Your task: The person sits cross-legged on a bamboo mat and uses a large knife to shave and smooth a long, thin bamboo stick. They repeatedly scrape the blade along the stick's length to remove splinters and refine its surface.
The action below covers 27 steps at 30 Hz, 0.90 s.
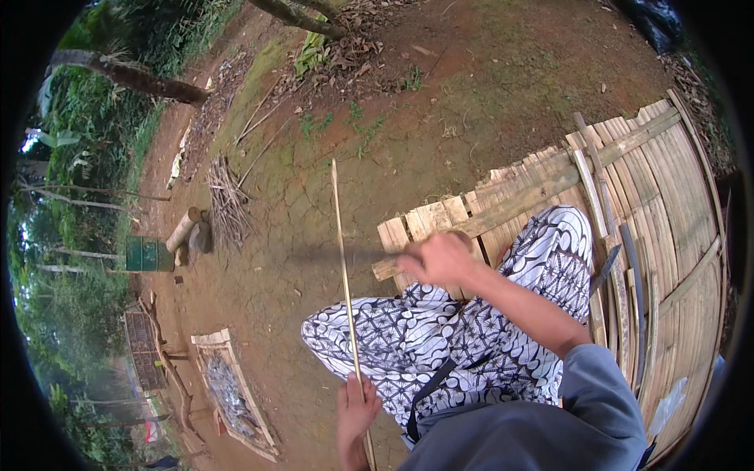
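My left hand point(356, 410) is closed round the lower part of a long, thin bamboo strip point(338, 212). The strip rises from my lap, over my patterned trousers, and its pointed far end is above the bare ground. In my right hand point(441, 259) is a knife point(361, 256), gripped in a fist. Its dark blade, smeared by motion, points left and crosses the strip at about mid-length; whether they touch I cannot tell. Most of the handle is hidden by my fingers.
I sit on a bamboo slat platform point(667, 196). Split bamboo lengths point(616, 290) and a dark blade point(605, 268) lie on it to my right. On the ground at left are a stick bundle point(228, 202), a green container point(149, 254) and a framed tray point(208, 341).
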Motion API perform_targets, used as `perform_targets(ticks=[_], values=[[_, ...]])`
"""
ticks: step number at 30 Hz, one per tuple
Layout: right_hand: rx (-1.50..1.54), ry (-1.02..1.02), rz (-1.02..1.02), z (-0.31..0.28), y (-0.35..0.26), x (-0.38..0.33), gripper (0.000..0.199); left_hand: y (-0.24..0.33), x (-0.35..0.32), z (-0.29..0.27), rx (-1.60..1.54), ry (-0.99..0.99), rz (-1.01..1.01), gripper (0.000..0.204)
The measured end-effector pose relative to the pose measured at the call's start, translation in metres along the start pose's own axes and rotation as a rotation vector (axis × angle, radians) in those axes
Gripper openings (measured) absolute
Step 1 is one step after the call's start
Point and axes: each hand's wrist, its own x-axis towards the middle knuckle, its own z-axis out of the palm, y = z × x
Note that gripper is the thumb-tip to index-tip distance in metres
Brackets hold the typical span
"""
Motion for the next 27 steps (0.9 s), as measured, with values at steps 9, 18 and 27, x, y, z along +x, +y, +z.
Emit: perform_targets(ticks=[9,18,27], values=[[0.005,0.002,-0.421,0.013,-0.025,-0.032,0.057,0.001,0.013,0.02,0.037,-0.085,0.067,0.038],[0.266,-0.025,0.389,-0.019,0.016,0.016,0.059,-0.028,-0.027,-0.003,0.083,-0.004,0.029,0.042],[-0.003,-0.256,0.092,0.016,-0.019,-0.022,0.069,0.007,0.006,0.039,-0.043,-0.195,0.346,0.046]])
